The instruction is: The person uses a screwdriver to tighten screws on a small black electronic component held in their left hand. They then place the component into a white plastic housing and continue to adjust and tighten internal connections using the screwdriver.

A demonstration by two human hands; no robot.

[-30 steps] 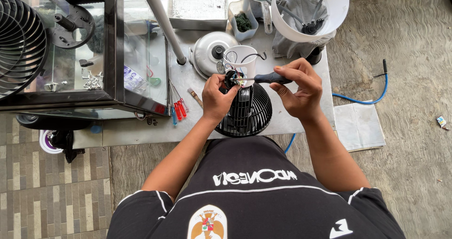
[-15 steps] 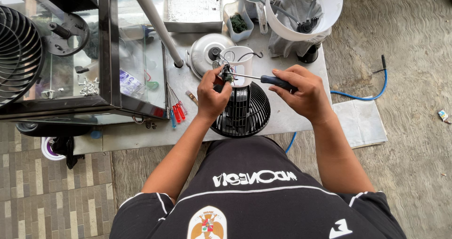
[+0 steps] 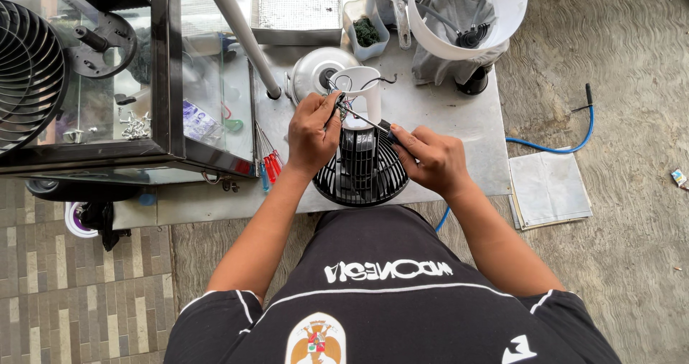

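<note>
A black fan motor housing with its round rear grille (image 3: 361, 172) stands on the grey table (image 3: 459, 120) in front of me. My left hand (image 3: 313, 131) pinches a small part with wires at the top of the motor. My right hand (image 3: 430, 157) grips a screwdriver (image 3: 362, 120) by its dark handle, the thin shaft pointing left to that small part. A white fan cover piece (image 3: 361, 91) with black wires sits just behind the motor.
A glass cabinet (image 3: 143, 84) with a black frame stands at the left, a black fan guard (image 3: 29, 77) beside it. Red-handled screwdrivers (image 3: 269, 162) lie by it. A metal dome (image 3: 316, 66), mesh tray (image 3: 298, 9), white bucket (image 3: 466, 12) and blue hose (image 3: 552, 145) surround the work.
My right hand has dropped from above the motor to its right side and turned the screwdriver tip to the part in my left hand. The view has shifted slightly.
</note>
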